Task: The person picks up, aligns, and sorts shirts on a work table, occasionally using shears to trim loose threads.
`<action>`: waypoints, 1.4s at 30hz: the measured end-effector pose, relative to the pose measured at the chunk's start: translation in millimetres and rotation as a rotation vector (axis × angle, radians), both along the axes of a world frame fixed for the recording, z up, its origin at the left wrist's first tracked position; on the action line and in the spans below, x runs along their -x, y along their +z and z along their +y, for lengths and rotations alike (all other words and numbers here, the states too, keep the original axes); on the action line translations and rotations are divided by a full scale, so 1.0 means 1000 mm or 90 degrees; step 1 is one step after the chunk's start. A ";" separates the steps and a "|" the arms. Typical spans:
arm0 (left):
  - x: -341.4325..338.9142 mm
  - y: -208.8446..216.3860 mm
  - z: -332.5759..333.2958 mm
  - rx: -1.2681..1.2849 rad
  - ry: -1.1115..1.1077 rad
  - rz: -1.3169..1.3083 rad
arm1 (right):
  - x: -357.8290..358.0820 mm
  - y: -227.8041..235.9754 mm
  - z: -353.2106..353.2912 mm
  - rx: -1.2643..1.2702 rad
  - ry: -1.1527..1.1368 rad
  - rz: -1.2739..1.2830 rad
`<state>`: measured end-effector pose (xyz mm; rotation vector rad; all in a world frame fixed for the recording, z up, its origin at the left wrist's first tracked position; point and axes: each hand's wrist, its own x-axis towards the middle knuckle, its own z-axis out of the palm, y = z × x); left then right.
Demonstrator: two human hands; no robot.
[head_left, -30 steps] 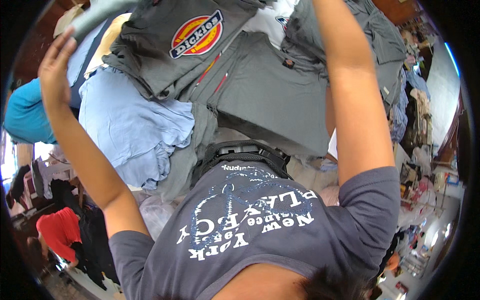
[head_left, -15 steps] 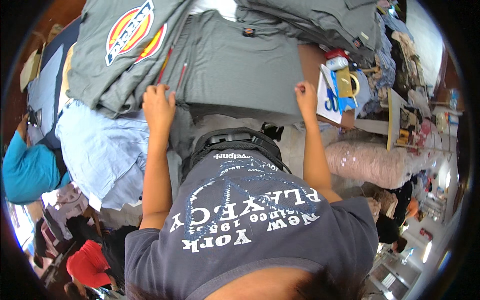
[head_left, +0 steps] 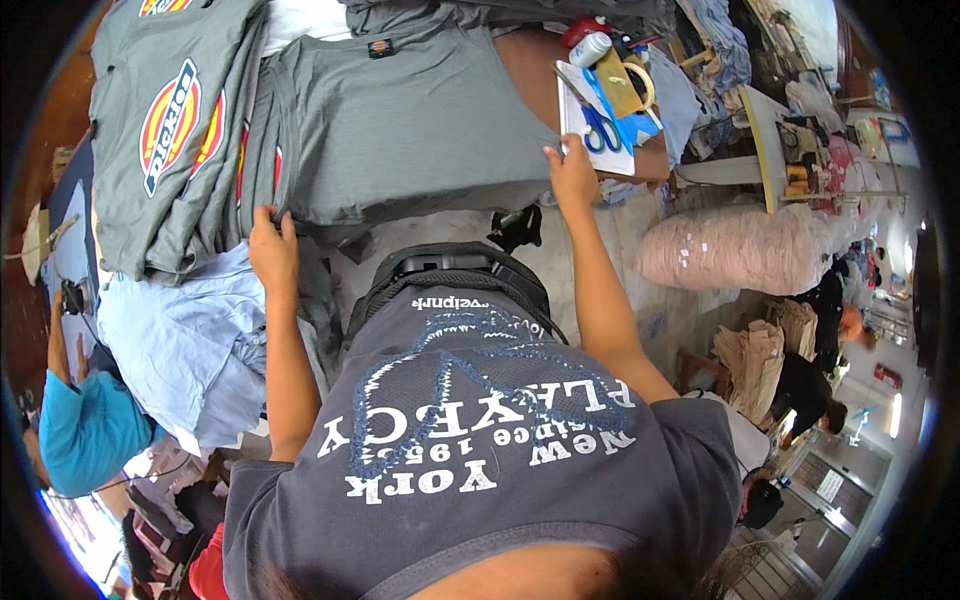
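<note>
A grey T-shirt (head_left: 420, 130) lies spread on the table before me, with a small dark neck label at its far edge. My right hand (head_left: 574, 178) pinches the shirt's near right corner between thumb and fingers. At the near left edge, my left hand (head_left: 274, 252) is closed on the same shirt's fabric, beside the neighbouring pile. That pile of grey T-shirts (head_left: 120, 150) with a red, yellow and white printed badge lies to the left.
Right of the shirt are blue-handled scissors (head_left: 600, 130), a tape roll (head_left: 640, 85) and a white bottle (head_left: 590, 48). Light blue cloth (head_left: 190, 330) is heaped at left. A pink wrapped bundle (head_left: 720, 250) lies at right. A person in a teal top (head_left: 95, 425) works at far left.
My right hand has taken hold of the shirt's right corner and my left hand its left edge. The head view has shifted, so table and shirts sit farther left.
</note>
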<state>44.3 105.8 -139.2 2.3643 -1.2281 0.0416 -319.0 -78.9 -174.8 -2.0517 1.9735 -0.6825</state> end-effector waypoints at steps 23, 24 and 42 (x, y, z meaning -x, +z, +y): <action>-0.064 0.165 0.026 0.360 -0.263 0.523 | 0.081 0.171 -0.032 -0.064 0.209 -0.833; -0.069 0.180 0.027 0.363 -0.326 0.517 | 0.082 0.186 -0.036 -0.053 0.232 -0.832; -0.106 0.026 -0.144 0.148 -0.388 -0.032 | -0.021 0.074 -0.106 0.062 0.437 -0.083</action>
